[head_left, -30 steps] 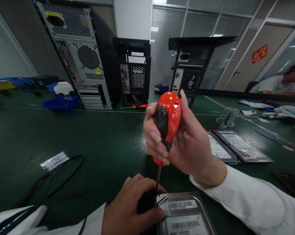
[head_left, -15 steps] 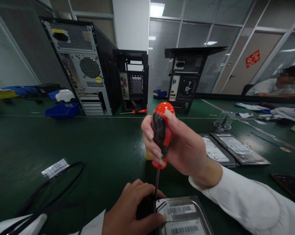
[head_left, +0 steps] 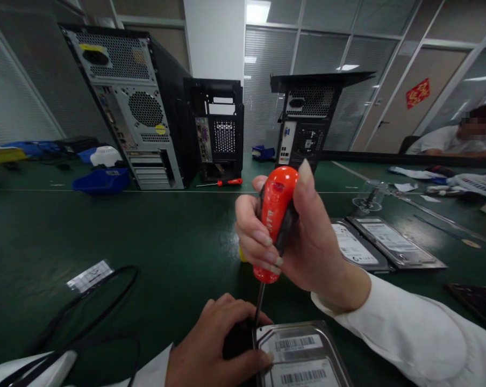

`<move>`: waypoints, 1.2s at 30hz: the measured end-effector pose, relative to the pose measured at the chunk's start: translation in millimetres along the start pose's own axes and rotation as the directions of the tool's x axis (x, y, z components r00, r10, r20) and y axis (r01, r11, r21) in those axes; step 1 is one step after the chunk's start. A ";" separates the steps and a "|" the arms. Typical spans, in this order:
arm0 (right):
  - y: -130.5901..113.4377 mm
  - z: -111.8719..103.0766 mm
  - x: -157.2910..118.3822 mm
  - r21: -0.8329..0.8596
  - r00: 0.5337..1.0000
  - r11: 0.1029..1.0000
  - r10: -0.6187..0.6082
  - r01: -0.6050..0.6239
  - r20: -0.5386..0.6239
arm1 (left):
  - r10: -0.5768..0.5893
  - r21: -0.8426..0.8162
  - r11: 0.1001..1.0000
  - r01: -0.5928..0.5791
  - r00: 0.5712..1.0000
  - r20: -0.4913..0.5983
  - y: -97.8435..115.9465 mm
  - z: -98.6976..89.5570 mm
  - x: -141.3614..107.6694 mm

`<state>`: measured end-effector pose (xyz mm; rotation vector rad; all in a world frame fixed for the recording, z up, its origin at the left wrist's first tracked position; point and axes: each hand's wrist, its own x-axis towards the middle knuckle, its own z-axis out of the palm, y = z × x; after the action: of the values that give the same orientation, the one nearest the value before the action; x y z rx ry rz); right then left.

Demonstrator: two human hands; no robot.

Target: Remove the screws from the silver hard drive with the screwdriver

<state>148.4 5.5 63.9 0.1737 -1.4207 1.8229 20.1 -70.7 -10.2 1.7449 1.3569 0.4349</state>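
Head view showed the right hand gripping a red-and-black bulbous-handled screwdriver, near-upright, at the left edge of a silver rectangular metal hard drive, bottom centre. The left hand, nearer, clasped that edge.

The bottom edge cuts off the hard drive, the tip of the red-and-black screwdriver disappears by the left hand, and the right hand mostly hides something yellow.
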 end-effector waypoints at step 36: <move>-7.2 9.5 1.4 -0.109 0.992 0.993 0.040 -0.053 -0.122 | -0.012 -0.014 1.000 0.012 1.000 0.014 1.1 -1.5 1.1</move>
<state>148.9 -1.6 73.5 -0.0259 -1.4482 1.7552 20.0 -69.1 -8.7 1.7251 1.3507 0.4238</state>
